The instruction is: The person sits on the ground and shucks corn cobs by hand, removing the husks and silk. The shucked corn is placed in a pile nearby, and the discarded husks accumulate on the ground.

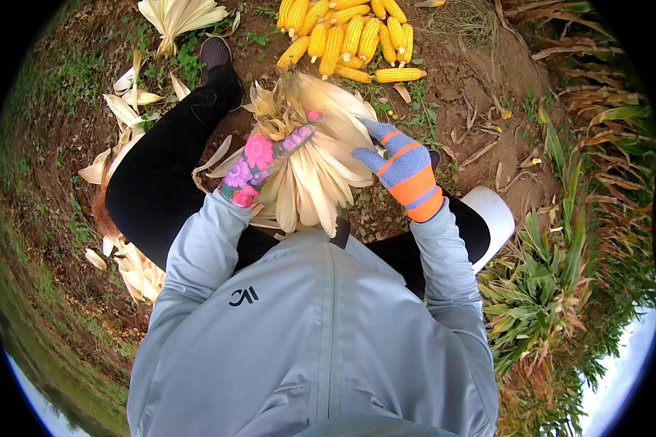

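My left hand (265,155), in a pink-and-purple flowered glove, grips a fanned bundle of dry corn husks (306,180) near its gathered stem ends. The pale leaves spread towards my lap and to the right. At the bundle's right edge is my right hand (402,166), in a blue-and-orange striped knit glove. Its thumb and fingers are apart, with nothing visible between them; whether the fingertips touch the husks is hard to tell. Husked yellow corn cobs (352,38) lie heaped on the soil just beyond the bundle.
Another tied-looking husk bundle (177,19) lies beyond my left shoe (216,54). Loose husks (126,117) litter the ground beside my left leg. A white rounded object (489,221) sits by my right knee. Cut green corn stalks (541,289) and standing dry leaves line the right side.
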